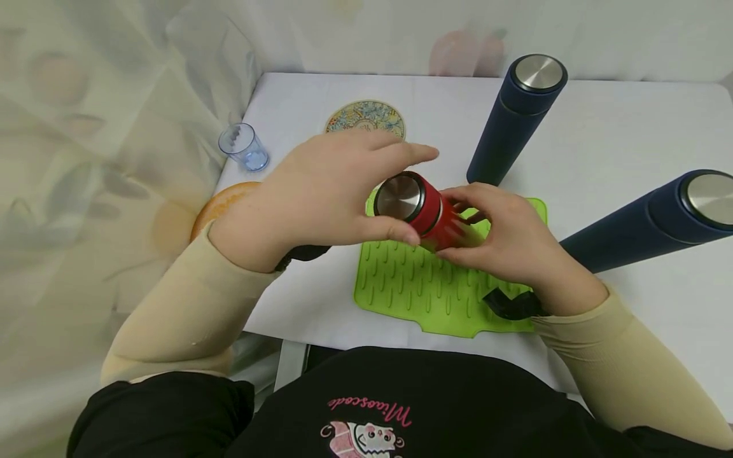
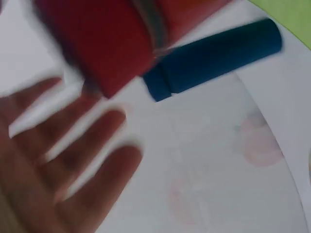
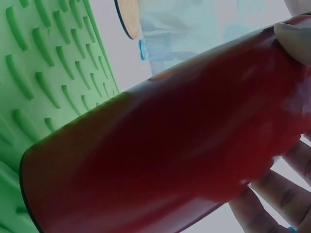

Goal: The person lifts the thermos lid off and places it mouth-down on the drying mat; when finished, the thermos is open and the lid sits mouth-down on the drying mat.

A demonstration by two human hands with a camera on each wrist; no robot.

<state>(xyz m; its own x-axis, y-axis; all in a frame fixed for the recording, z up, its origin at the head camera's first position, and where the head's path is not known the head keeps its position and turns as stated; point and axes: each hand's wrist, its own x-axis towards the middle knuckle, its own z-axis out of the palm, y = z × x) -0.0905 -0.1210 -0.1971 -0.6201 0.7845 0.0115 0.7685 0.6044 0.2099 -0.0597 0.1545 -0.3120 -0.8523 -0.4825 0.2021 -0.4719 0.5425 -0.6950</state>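
A red bottle (image 1: 449, 224) with a dark-rimmed steel cap leans over the green mat, its cap toward the left hand. My right hand (image 1: 509, 238) grips its body, thumb on the near side and fingers on the far side; the right wrist view shows the bottle's red side (image 3: 165, 131) large, with the fingers (image 3: 279, 194) curled round it. Around the cap, my left hand (image 1: 338, 187) is spread with thumb and fingers apart. In the left wrist view the fingers (image 2: 82, 145) are extended beside the red bottle (image 2: 112, 39), blurred; whether they touch it is unclear.
The green mat (image 1: 401, 292) lies beneath the hands. Two dark blue bottles stand at the right, one farther back (image 1: 509, 127) and one nearer (image 1: 641, 222). A patterned round coaster (image 1: 366, 114), a blue-tinted glass (image 1: 246, 149) and an orange round object (image 1: 220, 203) are to the left.
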